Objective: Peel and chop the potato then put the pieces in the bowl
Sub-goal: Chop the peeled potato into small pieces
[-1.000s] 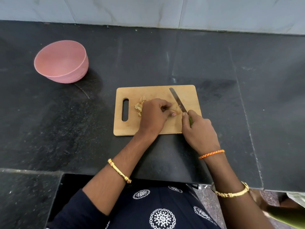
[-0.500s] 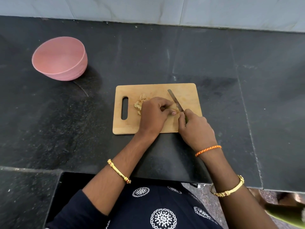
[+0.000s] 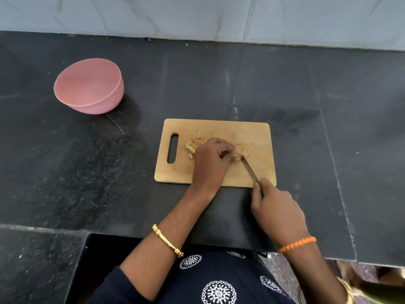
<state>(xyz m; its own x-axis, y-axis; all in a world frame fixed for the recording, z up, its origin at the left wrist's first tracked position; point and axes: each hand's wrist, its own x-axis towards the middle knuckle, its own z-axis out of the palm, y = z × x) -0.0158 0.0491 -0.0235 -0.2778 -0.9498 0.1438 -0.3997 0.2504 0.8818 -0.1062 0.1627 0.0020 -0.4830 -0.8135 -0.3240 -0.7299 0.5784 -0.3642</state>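
Pink bowl [image 3: 88, 85], black countertop [image 3: 219, 84]

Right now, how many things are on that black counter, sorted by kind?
Bowl, pink: 1
Chopping board, wooden: 1
Knife: 1
Potato: 1
Heap of peelings: 1
Total: 5

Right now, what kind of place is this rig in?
Most likely a home kitchen. A dark stone countertop runs under a pale tiled wall, and a wooden cutting board on it carries a potato being cut with a knife. A pink bowl waits nearby.
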